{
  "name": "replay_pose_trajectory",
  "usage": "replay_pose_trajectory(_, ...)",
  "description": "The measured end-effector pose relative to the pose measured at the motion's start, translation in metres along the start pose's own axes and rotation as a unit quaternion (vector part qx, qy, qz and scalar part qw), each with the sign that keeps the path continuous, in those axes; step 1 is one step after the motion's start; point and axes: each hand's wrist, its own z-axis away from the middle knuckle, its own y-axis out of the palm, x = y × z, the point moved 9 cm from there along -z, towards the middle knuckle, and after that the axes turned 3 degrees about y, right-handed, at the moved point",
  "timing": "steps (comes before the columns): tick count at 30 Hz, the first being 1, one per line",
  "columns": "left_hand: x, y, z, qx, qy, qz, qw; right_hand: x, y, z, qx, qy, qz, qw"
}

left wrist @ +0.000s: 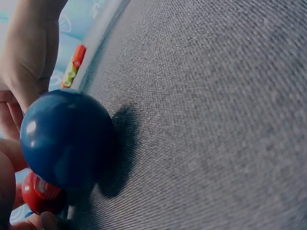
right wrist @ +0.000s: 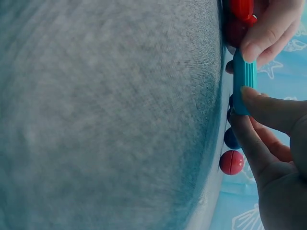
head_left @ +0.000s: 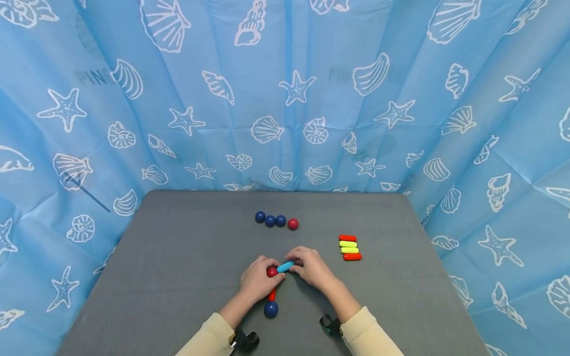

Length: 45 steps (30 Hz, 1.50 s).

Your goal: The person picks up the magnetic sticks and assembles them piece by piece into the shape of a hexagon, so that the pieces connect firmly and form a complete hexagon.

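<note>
Nearest on the grey fabric worktop (head_left: 178, 277), a glossy dark-blue ball (head_left: 270, 309) touches a short red rod (head_left: 272, 295). Just beyond, the left hand (head_left: 256, 279) clasps a shiny red ball (head_left: 271, 271); the right hand (head_left: 311, 267) pinches a ribbed light-blue plastic rod (head_left: 285, 266) against that ball. Farther back lie four stacked red and yellow rods (head_left: 349, 247), then a row of three blue balls and one red ball (head_left: 276, 220).

A: Head camera sits high, looking forward and down over the grey table (head_left: 178, 257), both hands mid-frame, curtain behind.

B: Left wrist view is right down at cloth level, tipped sideways, a blue ball (left wrist: 64, 139) filling the near corner by the hand.

A: Right wrist view, just as close and rotated, facing past the fingertips; it shares the blue stick (right wrist: 243, 79) with the head view (head_left: 285, 267).
</note>
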Motion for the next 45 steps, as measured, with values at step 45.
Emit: replay_pose_trajectory(45,0.011,0.001,0.002,-0.016,-0.019,0.007,0.9997,-0.054,-0.042,-0.08,-0.137,0.157,0.017,0.978)
